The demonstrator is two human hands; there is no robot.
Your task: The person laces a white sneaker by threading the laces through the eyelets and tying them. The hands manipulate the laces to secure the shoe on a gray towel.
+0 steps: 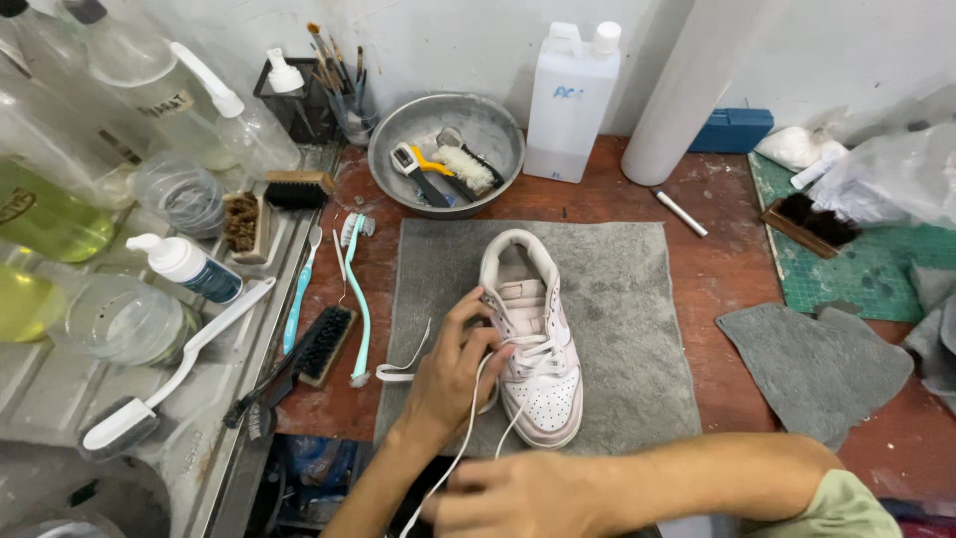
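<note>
Here, left of the left hand (pixel 460 361), brushes (pixel 317 344) lie on the worktop (pixel 717 269). That hand pinches a white lace (pixel 468 423) at the pale sneaker (pixel 533 339) on the grey mat (pixel 627 329). Beyond it, a metal bowl (pixel 390 144) holds a brush (pixel 464 167). The right hand (pixel 518 493), nearer, grips the lace.
</note>
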